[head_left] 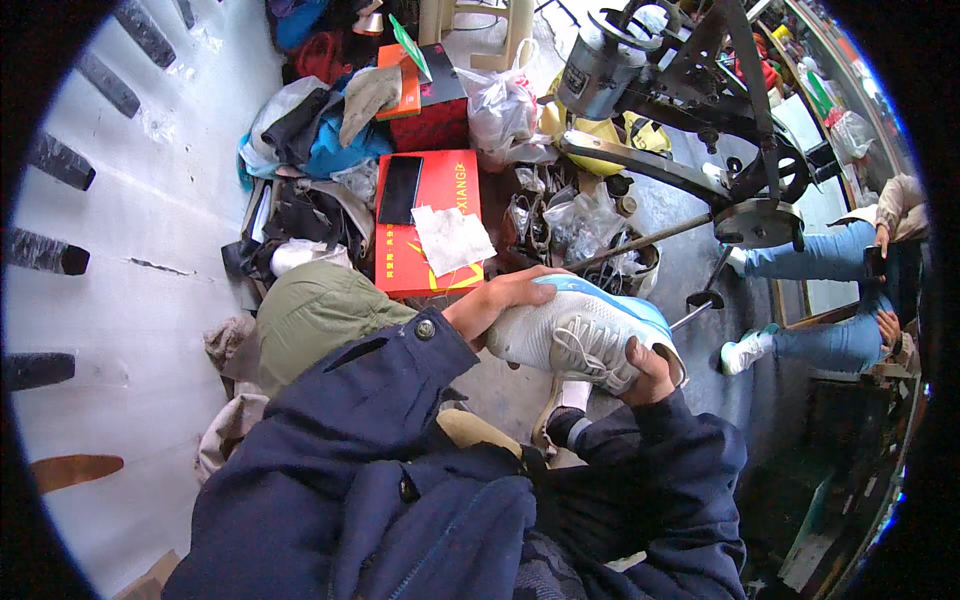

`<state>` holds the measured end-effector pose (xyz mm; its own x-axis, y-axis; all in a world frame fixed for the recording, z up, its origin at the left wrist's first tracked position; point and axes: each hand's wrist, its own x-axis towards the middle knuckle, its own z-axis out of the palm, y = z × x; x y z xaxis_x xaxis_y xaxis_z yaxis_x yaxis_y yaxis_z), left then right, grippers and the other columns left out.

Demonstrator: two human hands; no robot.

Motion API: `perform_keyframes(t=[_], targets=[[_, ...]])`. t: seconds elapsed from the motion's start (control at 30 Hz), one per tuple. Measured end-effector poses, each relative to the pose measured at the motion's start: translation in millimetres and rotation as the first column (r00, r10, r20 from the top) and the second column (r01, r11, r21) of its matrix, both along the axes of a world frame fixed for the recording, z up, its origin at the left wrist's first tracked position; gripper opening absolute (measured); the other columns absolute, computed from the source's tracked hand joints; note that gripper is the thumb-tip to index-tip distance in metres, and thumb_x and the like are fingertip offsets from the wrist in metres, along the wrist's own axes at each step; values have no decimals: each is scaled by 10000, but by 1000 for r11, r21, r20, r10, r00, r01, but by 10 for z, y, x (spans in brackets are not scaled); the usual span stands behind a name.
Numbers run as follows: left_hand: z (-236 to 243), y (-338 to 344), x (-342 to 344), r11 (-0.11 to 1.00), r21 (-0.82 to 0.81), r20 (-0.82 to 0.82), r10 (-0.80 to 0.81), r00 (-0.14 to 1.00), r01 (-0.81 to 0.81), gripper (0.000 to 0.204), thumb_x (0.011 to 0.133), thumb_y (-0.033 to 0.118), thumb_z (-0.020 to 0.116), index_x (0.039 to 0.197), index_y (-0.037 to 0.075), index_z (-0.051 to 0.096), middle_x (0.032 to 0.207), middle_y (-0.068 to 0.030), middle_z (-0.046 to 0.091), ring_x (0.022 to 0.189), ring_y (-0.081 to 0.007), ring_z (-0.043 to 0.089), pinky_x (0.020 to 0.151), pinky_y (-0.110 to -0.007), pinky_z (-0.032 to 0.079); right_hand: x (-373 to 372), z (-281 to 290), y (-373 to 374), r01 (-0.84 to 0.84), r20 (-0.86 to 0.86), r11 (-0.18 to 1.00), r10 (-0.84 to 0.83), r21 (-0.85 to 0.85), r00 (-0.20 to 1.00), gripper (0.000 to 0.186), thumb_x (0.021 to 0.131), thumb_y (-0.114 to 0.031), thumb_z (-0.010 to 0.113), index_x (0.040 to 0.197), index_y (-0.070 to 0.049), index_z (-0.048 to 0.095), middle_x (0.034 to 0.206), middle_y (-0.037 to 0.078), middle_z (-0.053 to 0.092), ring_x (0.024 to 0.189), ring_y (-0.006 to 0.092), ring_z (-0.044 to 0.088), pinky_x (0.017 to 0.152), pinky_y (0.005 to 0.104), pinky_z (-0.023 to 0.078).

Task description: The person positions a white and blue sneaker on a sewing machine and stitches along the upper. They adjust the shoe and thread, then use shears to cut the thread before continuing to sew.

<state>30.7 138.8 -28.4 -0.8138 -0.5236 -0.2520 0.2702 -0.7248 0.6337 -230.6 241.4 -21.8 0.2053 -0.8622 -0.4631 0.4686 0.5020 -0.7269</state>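
A pale grey lace-up sneaker (560,335) with a light blue and white sole lies on its side between my two hands, above my lap. My left hand (505,303) grips the toe end, its thumb along the sole edge. Around the heel and ankle opening my right hand (650,375) is closed, thumb on the upper near the laces. The sole's underside is turned away from view. Just beyond my left hand lies a red box (430,265) bearing a dark phone (401,190) and a crumpled white paper (453,240).
Bags and cloths (300,130) are heaped left of the box. Behind the shoe stands a bin of plastic-wrapped bits (590,225). A black metal machine (740,170) rises at the upper right. Beyond it sits a person in blue jeans (820,250) holding a phone.
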Motion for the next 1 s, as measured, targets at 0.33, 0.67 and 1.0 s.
perform_keyframes(t=[0.33,0.67,1.0], targets=[[-162,-61,-28,995,-59,40,-76,996,78,605,968,302,606,1481,5,485,1425,-138,587,1293,-241,576,1138,-366,413,354,54,70,111,-20,994,-111,-20,994,788,786,-312,812,1417,59,520,1341,193,652,1183,357,668,1027,478,534],[-208,-143,-28,983,-116,49,-136,989,141,603,974,315,579,1484,5,496,1426,-137,587,1301,-233,565,1149,-356,389,401,-64,95,152,108,985,-143,-79,984,876,772,-399,851,1436,58,506,1376,196,630,1199,377,656,1042,479,528],[-210,-79,-68,986,-87,29,-138,990,140,603,970,312,591,1474,-6,496,1427,-139,580,1324,-233,548,1159,-356,380,355,-77,115,132,13,989,-131,-63,991,800,831,-393,797,1433,52,516,1376,202,631,1216,369,652,1055,489,518]])
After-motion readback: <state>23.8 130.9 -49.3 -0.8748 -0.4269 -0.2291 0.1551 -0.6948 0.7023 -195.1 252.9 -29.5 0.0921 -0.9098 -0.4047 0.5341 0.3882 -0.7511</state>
